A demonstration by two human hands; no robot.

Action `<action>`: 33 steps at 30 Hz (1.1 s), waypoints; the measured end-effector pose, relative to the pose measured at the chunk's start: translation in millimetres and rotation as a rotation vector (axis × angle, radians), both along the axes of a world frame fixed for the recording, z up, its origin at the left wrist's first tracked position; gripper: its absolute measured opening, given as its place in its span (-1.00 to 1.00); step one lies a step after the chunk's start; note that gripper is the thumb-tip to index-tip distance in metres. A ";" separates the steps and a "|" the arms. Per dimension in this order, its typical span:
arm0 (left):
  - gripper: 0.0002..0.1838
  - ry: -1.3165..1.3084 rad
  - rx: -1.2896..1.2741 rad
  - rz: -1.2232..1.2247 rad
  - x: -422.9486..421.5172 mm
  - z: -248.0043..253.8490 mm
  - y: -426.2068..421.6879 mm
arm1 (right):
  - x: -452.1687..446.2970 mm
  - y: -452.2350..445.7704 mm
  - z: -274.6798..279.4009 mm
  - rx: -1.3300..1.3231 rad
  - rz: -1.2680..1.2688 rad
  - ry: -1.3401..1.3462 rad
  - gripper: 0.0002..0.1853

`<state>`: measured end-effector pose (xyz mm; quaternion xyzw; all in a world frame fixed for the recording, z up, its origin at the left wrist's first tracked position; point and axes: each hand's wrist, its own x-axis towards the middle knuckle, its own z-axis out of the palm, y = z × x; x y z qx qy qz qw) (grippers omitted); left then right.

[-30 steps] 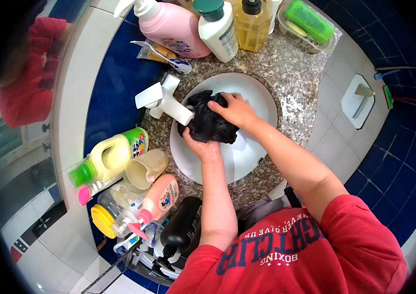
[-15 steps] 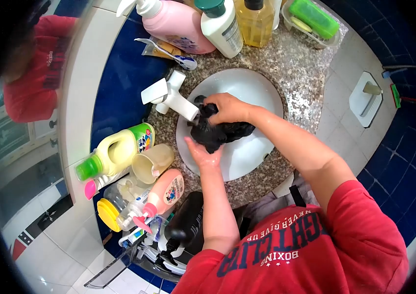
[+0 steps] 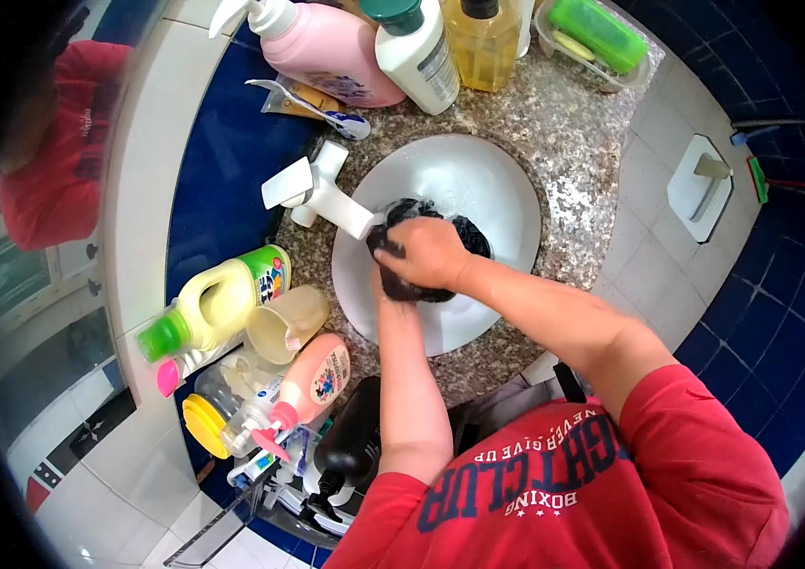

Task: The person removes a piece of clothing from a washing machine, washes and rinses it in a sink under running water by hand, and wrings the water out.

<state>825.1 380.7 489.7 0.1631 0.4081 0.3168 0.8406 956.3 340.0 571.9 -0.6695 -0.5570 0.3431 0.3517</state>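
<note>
A wet black cloth is bunched under the spout of the white faucet, inside the white washbasin. My right hand lies over the top of it with fingers curled into the fabric. From below, my left hand holds up the same cloth; its fingers are covered by the cloth and my right hand. More black fabric rests in the basin just beyond my right hand. Whitish foam or water shows on the cloth near the spout.
Along the counter's far side stand a pink pump bottle, a white bottle, a yellow bottle and a soap box. On the left are a detergent jug, a plastic cup and a peach pump bottle.
My right hand has turned and come down over the cloth, knuckles up. My left hand has gone from cupping the cloth in plain sight to being mostly covered. The view has shifted slightly.
</note>
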 end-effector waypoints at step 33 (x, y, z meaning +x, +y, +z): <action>-0.50 -0.279 0.175 -0.012 6.8 -18.9 12.8 | 5.2 -6.5 -8.7 0.337 0.093 -0.185 -0.78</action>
